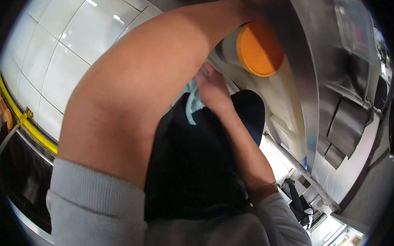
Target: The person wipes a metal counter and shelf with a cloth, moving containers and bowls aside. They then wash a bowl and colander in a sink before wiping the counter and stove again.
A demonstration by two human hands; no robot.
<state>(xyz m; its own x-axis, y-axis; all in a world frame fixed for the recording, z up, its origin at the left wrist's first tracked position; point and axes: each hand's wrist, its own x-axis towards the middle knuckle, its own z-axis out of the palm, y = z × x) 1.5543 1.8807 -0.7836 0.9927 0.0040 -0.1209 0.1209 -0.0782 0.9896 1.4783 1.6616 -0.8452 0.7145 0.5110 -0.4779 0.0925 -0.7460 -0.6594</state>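
Note:
My left arm reaches across the view toward the top, up to a dark, shadowed spot by the metal counter edge (309, 83). Its hand is lost in that shadow, so the fingers cannot be made out. Lower down, my right hand (213, 86) is closed around a light blue cloth (193, 107), which hangs below the fingers in front of my dark trousers. A round orange lid (260, 49) is just right of my left forearm, under the counter edge. Whatever my left hand touches is hidden.
White floor tiles (69, 62) spread to the left. A dark cylindrical vessel (30, 173) with a yellow band (36, 132) stands at the lower left. On the right, metal pans (349, 124) sit on the counter. A person in dark clothing (297, 198) is farther off at the lower right.

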